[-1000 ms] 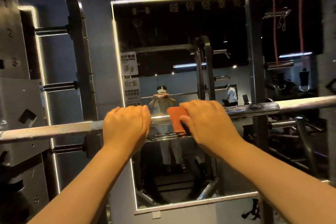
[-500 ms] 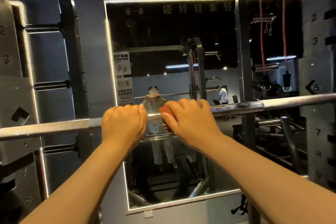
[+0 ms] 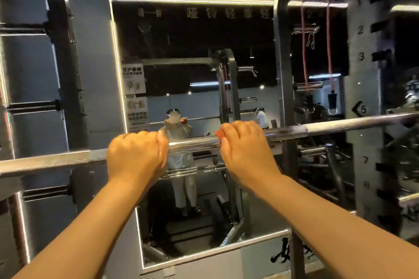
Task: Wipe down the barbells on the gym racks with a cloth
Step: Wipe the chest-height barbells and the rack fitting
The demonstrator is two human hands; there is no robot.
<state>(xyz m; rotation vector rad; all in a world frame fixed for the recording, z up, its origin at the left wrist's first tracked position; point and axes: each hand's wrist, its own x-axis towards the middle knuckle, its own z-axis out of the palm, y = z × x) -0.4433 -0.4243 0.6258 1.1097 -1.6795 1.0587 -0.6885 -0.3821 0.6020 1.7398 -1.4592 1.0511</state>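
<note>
Barbell (image 3: 45, 162) slanting across the view, low at the left and higher at the right, knurled towards both ends, smooth and shiny in the middle. Orange cloth (image 3: 219, 135) pressed against the smooth part, held there by the right grip (image 3: 246, 149), curled over bar and cloth alike. Left grip (image 3: 136, 156) closed bare round the bar near it, a short shiny stretch between the two. Behind, a light-edged mirror (image 3: 204, 41); at the right, a numbered rack upright (image 3: 365, 70) and hanging red bands (image 3: 303, 52).
</note>
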